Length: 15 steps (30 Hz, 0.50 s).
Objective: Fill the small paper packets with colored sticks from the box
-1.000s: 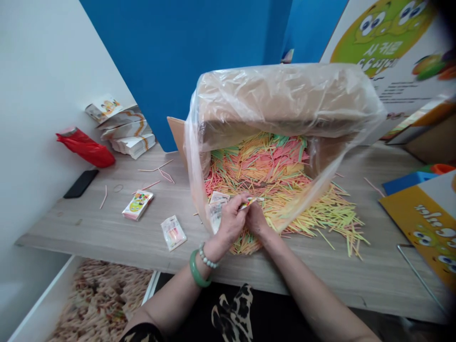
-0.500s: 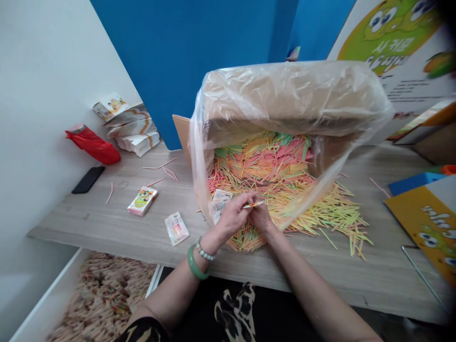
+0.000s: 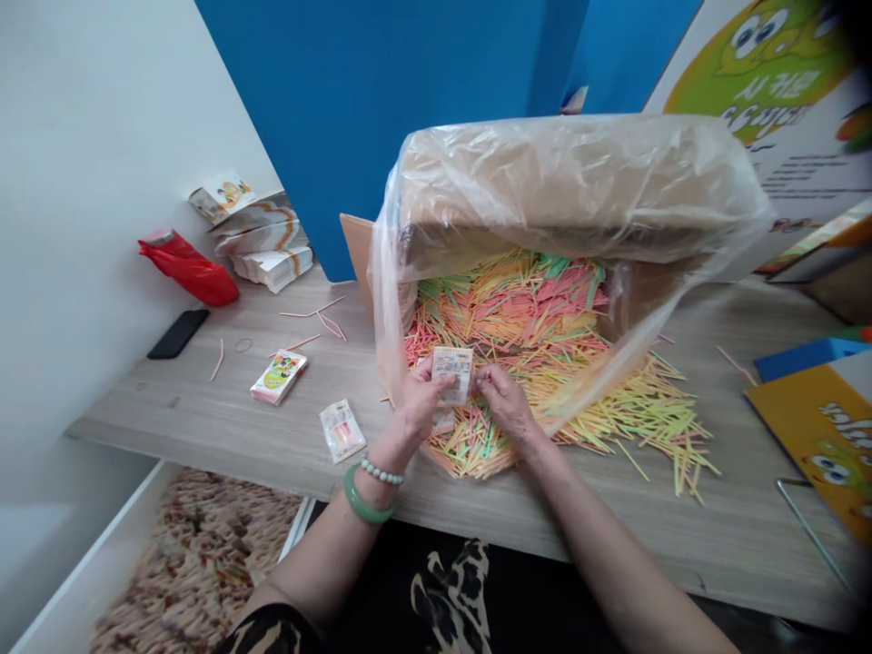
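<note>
We see a small clear, printed rectangular plastic packet [image 3: 455,365] upright over the pile of thin pink, yellow, orange and green sticks [image 3: 538,363], its face towards us. Left hand [image 3: 417,401] pinches it, thumb across the front; right hand [image 3: 505,400] is at its right edge, fingertips drawn together, can't tell if they grip anything. Sticks spill from a brown cardboard box lined with clear plastic film [image 3: 579,173] onto the grey wood-look tabletop [image 3: 613,518]. Left of that, we have a clear flat packet of pinkish sticks [image 3: 342,431], then a white-and-green fruit-print pack [image 3: 279,377].
</note>
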Motion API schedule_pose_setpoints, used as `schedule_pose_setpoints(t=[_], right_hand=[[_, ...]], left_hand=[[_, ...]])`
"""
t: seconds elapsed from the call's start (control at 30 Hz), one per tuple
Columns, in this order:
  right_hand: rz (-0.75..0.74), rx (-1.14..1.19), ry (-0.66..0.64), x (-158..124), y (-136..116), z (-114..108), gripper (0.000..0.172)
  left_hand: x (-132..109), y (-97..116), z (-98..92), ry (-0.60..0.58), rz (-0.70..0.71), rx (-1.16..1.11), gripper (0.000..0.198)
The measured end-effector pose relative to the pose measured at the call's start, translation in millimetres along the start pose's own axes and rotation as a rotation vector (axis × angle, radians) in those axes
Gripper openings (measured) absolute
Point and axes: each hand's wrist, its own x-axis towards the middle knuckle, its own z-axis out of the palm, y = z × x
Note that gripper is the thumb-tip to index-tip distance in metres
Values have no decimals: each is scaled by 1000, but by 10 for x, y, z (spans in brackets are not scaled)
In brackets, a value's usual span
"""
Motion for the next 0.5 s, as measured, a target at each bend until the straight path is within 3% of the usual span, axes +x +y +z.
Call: schedule_pose_setpoints(t=[0.13,0.23,0.5], right_hand=[[14,120,38,15,-13,-53,13],[28,63,-10,15,7,-47,11],[71,83,11,28,6,-98,22]], left_hand=[[65,-59,41,31,16,-43,31],[97,-74,38,20,35,-47,28],[98,-137,-8,-10,17,-50,33]])
